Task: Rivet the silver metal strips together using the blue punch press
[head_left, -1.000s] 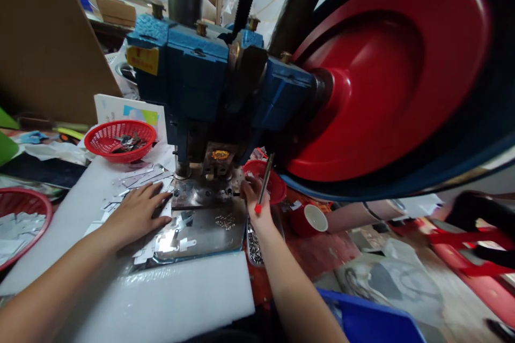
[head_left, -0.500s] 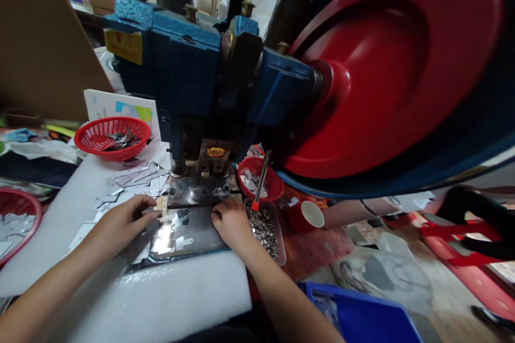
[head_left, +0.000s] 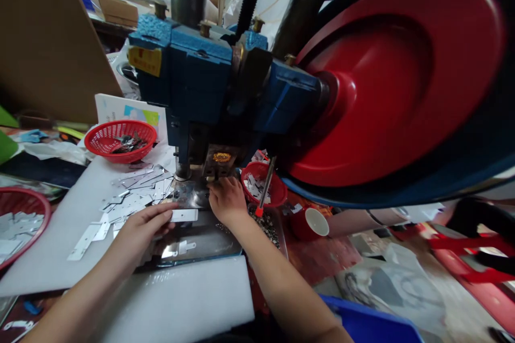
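Note:
My left hand [head_left: 148, 222] pinches one end of a flat metal strip [head_left: 185, 215] with a small hole in it, held level over the dark metal plate [head_left: 209, 236]. My right hand [head_left: 228, 201] reaches in under the ram of the blue press [head_left: 193, 72], its fingers curled together at the die [head_left: 192, 193]. Whatever those fingers hold, if anything, is hidden. A small cut metal piece [head_left: 187, 247] lies on the plate in front of both hands. Many loose metal blanks [head_left: 139, 193] are heaped on white foam left of the die.
The press's red flywheel [head_left: 382, 91] fills the upper right. Red baskets of metal parts [head_left: 120, 142] stand left and right of the press [head_left: 277, 190]. A rod with a red tip [head_left: 265, 187] slants beside a tub of metal scraps [head_left: 267, 228]. A blue bin [head_left: 370, 321] sits lower right.
My left hand has come up with a metal strip between its fingers. My right hand has moved from the plate forward to the die. The view has shifted slightly.

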A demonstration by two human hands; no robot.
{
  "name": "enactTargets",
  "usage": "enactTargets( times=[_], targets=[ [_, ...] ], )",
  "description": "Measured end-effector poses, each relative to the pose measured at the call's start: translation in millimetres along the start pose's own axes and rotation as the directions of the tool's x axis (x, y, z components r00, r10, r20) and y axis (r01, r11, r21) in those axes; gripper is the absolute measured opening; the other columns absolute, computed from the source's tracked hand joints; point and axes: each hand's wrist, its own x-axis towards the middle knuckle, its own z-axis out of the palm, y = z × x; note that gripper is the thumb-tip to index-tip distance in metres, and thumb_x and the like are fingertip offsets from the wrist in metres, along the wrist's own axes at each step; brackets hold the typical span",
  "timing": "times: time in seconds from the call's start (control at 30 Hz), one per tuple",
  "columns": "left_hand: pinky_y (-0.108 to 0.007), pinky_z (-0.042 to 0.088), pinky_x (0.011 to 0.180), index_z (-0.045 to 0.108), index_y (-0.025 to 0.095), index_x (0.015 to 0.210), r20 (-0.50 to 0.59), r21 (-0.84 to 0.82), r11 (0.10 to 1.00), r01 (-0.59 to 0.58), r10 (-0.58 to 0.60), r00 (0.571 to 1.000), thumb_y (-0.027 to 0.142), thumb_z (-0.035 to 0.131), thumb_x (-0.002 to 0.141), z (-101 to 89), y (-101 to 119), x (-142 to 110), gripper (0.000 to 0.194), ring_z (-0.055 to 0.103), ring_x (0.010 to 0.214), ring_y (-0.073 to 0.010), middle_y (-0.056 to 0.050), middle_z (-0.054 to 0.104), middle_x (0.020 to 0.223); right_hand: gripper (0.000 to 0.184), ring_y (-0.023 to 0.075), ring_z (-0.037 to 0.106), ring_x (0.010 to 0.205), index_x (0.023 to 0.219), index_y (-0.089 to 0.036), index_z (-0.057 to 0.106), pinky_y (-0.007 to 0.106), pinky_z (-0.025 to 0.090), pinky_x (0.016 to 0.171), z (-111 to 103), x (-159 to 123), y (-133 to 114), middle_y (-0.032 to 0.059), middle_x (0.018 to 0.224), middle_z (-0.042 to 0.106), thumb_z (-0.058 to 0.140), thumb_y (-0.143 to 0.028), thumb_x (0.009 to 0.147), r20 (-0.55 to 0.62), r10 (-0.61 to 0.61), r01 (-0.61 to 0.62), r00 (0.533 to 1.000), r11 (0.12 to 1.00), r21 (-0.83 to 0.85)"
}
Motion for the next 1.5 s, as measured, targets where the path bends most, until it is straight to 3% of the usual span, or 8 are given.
enactTargets(
  times=[0.27, 0.43, 0.6, 0.77, 0.93, 1.17, 1.3, 1.5],
  targets=[
    [-0.027, 0.048, 0.056, 0.064, 0.015, 0.115, 0.042, -0.055, 0.997, 0.053, -0.051, 0.998, 0.041, 0.066, 0.066, 3.3, 4, -4, 0.055, 0.063, 0.065, -0.0166, -0.007, 0.071, 0.074, 0.030, 0.0198, 0.055, 0.100, 0.114, -0.017, 0.065, 0.035, 0.042, 0.092, -3, -21, 3, 0.0084, 0.104, 0.065, 0.048, -0.023, 0.090, -0.110, 0.020, 0.022, 0.994, 0.928, 0.371],
    [-0.026, 0.047, 0.054, 0.064, 0.019, 0.108, 0.061, -0.091, 0.996, 0.013, -0.008, 0.998, 0.040, 0.068, 0.066, 9.8, -1, -6, 0.047, 0.063, 0.064, -0.0159, -0.005, 0.071, 0.078, 0.022, 0.0147, 0.062, 0.079, 0.106, -0.023, 0.065, 0.026, 0.049, 0.073, -1, -42, -19, 0.0009, 0.087, 0.069, 0.056, -0.026, 0.085, -0.018, 0.041, -0.021, 0.999, 0.780, 0.625],
    [-0.026, 0.048, 0.051, 0.068, 0.021, 0.098, 0.054, -0.062, 0.985, -0.162, 0.165, 0.985, 0.030, 0.067, 0.065, 14.6, -11, -12, 0.034, 0.062, 0.065, -0.0171, -0.003, 0.069, 0.080, 0.013, 0.0174, 0.059, 0.091, 0.087, -0.024, 0.066, 0.032, 0.047, 0.083, 2, -58, -26, 0.0033, 0.094, 0.069, 0.055, -0.018, 0.084, -0.358, -0.161, 0.306, 0.920, 0.866, 0.395],
    [-0.029, 0.051, 0.060, 0.066, 0.023, 0.103, 0.034, 0.031, 0.950, -0.310, 0.309, 0.950, 0.031, 0.065, 0.068, 16.4, -14, -11, 0.036, 0.063, 0.075, -0.0186, -0.004, 0.069, 0.090, 0.014, 0.0185, 0.057, 0.097, 0.091, -0.026, 0.066, 0.035, 0.046, 0.086, -2, -63, -20, 0.0020, 0.100, 0.070, 0.058, -0.017, 0.083, -0.443, -0.254, 0.394, 0.860, 0.881, 0.261],
    [-0.033, 0.050, 0.073, 0.067, 0.022, 0.091, 0.065, 0.304, 0.869, -0.391, 0.391, 0.918, 0.041, 0.064, 0.072, 31.5, -9, 6, 0.027, 0.062, 0.082, -0.0198, -0.003, 0.068, 0.090, 0.013, 0.0164, 0.062, 0.082, 0.094, -0.024, 0.067, 0.030, 0.049, 0.078, 4, -55, -20, 0.0017, 0.086, 0.070, 0.059, -0.023, 0.084, -0.313, 0.083, 0.112, 0.946, 0.823, 0.556],
    [-0.038, 0.044, 0.090, 0.069, 0.020, 0.093, 0.109, 0.585, 0.597, -0.549, 0.613, 0.782, 0.042, 0.050, 0.081, 60.3, 7, 58, 0.031, 0.057, 0.099, -0.0239, -0.008, 0.063, 0.101, 0.012, 0.0201, 0.059, 0.089, 0.085, -0.023, 0.068, 0.033, 0.047, 0.082, 21, -18, -4, 0.0034, 0.088, 0.065, 0.059, -0.017, 0.080, -0.260, 0.345, -0.143, 0.902, 0.806, 0.574],
    [-0.043, 0.039, 0.098, 0.068, 0.013, 0.096, 0.098, 0.597, 0.599, -0.533, 0.605, 0.790, 0.039, 0.048, 0.077, 65.1, 5, 85, 0.038, 0.054, 0.107, -0.0286, -0.014, 0.061, 0.108, 0.016, 0.0212, 0.058, 0.092, 0.087, -0.021, 0.068, 0.034, 0.047, 0.085, 32, 0, 4, 0.0051, 0.092, 0.062, 0.063, -0.013, 0.073, -0.190, 0.427, -0.250, 0.884, 0.775, 0.580],
    [-0.036, 0.045, 0.094, 0.066, 0.016, 0.101, 0.216, 0.556, 0.631, -0.541, 0.520, 0.827, 0.034, 0.042, 0.076, 64.9, 7, 100, 0.039, 0.061, 0.101, -0.0240, -0.008, 0.068, 0.104, 0.020, 0.0196, 0.059, 0.092, 0.087, -0.021, 0.066, 0.033, 0.047, 0.086, 41, 9, 12, 0.0036, 0.092, 0.061, 0.060, -0.009, 0.072, -0.113, 0.408, -0.231, 0.906, 0.700, 0.676]
  ],
)
